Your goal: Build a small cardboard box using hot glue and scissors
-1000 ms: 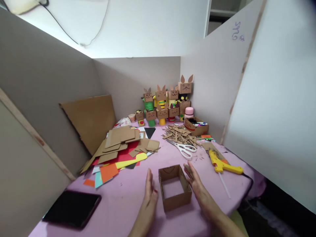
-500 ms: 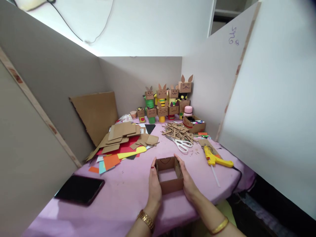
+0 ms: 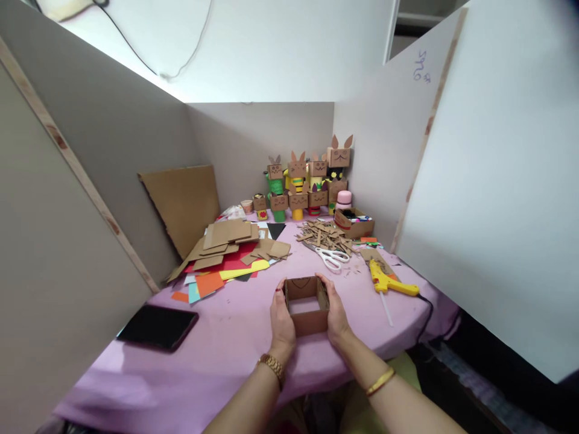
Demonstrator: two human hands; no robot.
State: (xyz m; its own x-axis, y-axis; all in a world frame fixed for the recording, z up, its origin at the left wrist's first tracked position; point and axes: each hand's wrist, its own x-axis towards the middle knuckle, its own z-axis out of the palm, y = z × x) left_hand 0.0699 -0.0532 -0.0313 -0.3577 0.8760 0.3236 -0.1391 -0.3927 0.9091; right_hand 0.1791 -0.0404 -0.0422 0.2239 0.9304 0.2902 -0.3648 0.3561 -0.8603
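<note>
A square cardboard frame (image 3: pixel 310 323), with no top or bottom panel, stands on the pink-purple cloth near the table's front edge. Through its middle the cloth shows, and a curved line is drawn inside its far wall. My left hand (image 3: pixel 282 319) presses against its left side, the fingers running along the wall. On the right side my right hand (image 3: pixel 337 310) presses in the same way, so the frame is held between both palms. White-handled scissors (image 3: pixel 332 258) lie beyond it. To the right rests a yellow glue gun (image 3: pixel 391 284) with a glue stick in it.
A black tablet (image 3: pixel 158 327) lies at the left front. Cardboard pieces (image 3: pixel 226 234) and coloured paper (image 3: pixel 209 284) are piled behind it. Cardboard scraps (image 3: pixel 323 235), a box of pens (image 3: pixel 354 226) and several cardboard animal figures (image 3: pixel 297 202) stand farther back. Partition panels (image 3: pixel 371 132) enclose the table.
The camera view has shifted slightly, so the table appears a little higher. Both hands still hold the cardboard frame by its sides, with little change in their grip.
</note>
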